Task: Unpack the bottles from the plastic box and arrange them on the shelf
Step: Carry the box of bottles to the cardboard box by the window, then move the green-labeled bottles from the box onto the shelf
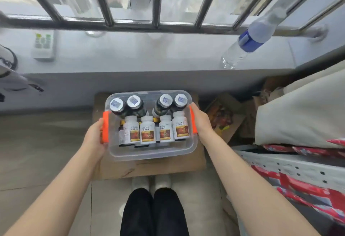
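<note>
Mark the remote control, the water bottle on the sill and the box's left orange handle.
remote control (43,44), head view, on its button face.
water bottle (251,40), head view, on its blue label.
left orange handle (105,118), head view, on its upper end.

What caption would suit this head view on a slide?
Left hand and right hand grip the orange handles of a clear plastic box holding white bottles and dark bottles.

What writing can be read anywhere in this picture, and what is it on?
No text can be quoted.
On the white bottles in the plastic box: Chinese characters above a red picture, too blurred to read.
On the dark bottles: blue cap stickers, too small.
On the water bottle: blue label, unreadable.
On the remote control: button marks blurred.
</note>
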